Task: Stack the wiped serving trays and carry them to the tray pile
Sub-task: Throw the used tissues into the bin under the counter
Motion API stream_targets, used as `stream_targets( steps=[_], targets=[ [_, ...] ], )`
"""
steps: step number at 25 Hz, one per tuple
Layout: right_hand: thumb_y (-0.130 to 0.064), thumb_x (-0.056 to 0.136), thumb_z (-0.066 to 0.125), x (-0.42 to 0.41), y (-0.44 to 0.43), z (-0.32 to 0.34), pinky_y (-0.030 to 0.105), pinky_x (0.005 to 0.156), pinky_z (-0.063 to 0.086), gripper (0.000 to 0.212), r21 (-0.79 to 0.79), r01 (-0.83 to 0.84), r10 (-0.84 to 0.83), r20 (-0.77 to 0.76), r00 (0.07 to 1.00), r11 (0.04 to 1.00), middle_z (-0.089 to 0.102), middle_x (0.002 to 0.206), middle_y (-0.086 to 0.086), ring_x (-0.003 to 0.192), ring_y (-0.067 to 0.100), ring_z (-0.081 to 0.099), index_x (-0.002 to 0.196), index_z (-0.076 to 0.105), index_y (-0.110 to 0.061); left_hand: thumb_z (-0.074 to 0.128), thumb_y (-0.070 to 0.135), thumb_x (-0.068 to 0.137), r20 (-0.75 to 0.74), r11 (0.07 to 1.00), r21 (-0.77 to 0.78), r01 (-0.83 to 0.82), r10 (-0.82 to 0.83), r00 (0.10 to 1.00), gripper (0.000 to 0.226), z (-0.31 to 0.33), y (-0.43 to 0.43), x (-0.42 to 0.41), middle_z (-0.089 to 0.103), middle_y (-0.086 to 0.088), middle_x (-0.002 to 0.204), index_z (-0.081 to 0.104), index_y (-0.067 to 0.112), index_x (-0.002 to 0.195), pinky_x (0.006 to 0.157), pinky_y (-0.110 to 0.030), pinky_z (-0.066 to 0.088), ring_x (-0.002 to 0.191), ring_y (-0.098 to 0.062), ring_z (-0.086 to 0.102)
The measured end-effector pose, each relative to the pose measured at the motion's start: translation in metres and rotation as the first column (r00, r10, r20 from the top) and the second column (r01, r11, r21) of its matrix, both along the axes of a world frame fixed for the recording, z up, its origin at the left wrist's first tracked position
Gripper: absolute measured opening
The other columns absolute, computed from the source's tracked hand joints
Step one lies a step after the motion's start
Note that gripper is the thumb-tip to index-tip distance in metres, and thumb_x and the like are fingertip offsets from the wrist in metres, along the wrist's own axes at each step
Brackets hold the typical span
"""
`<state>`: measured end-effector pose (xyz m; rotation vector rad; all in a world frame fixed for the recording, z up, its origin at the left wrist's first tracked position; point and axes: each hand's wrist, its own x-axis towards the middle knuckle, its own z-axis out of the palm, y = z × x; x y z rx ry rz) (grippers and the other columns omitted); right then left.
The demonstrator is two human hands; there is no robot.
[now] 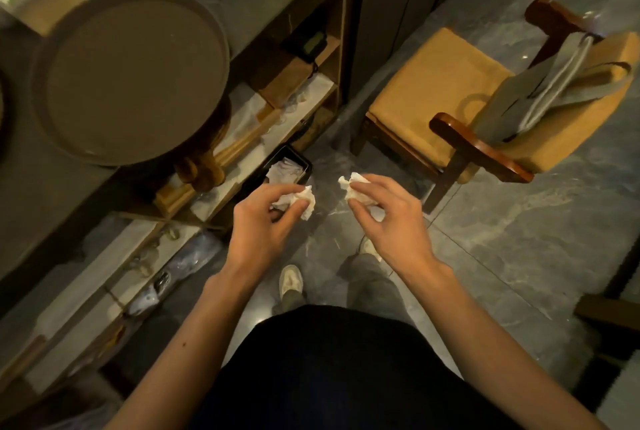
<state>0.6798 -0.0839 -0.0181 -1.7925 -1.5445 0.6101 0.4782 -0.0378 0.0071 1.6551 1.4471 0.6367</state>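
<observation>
Left hand (266,218): left tissue wad (298,201) is pinched in its grip.
Right hand (388,218): right tissue wad (356,188) is pinched likewise.
Serving tray (133,77): laid flat on the counter (41,194).

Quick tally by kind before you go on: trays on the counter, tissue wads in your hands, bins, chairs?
Round dark brown serving trays on the counter: 1 fully in view; a sliver at the left edge may be another
Crumpled white tissue wads: 2, left hand, right hand
Black bins holding tissue: 1
Tan-cushioned wooden chairs: 1
Total: 5
</observation>
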Motion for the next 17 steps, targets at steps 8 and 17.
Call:
stream_targets(
  steps=[8, 17],
  targets=[
    [-0.018, 0.087, 0.072, 0.044, 0.061, -0.060, 0.008, 0.089, 0.041, 0.024, -0.111, -0.155, 0.128, -0.216, 0.968, 0.982, 0.069, 0.115, 0.004, 0.104, 0.009, 0.062, 0.109, 0.073, -0.010, 0.066, 0.030, 0.090, -0.064, 0.947, -0.169, -0.274, 0.267, 0.962, 0.024, -0.032, 0.023, 0.051, 0.072, 0.008, 0.103, 0.072, 0.018, 0.109, 0.076, -0.015, 0.051, 0.095, -0.001, 0.066],
    [-0.024, 0.091, 0.066, 0.019, 0.127, -0.159, 0.031, 0.092, 0.051, 0.040, -0.221, -0.204, 0.142, -0.269, 0.953, 0.954, 0.066, 0.123, 0.007, 0.100, 0.019, 0.064, 0.129, 0.061, -0.012, 0.064, 0.022, 0.091, 0.024, 0.731, -0.521, -0.440, 0.529, 0.849, 0.012, -0.152, 0.084, 0.040, 0.073, -0.006, 0.102, 0.073, 0.021, 0.099, 0.086, -0.036, 0.056, 0.100, -0.022, 0.069]
  ],
)
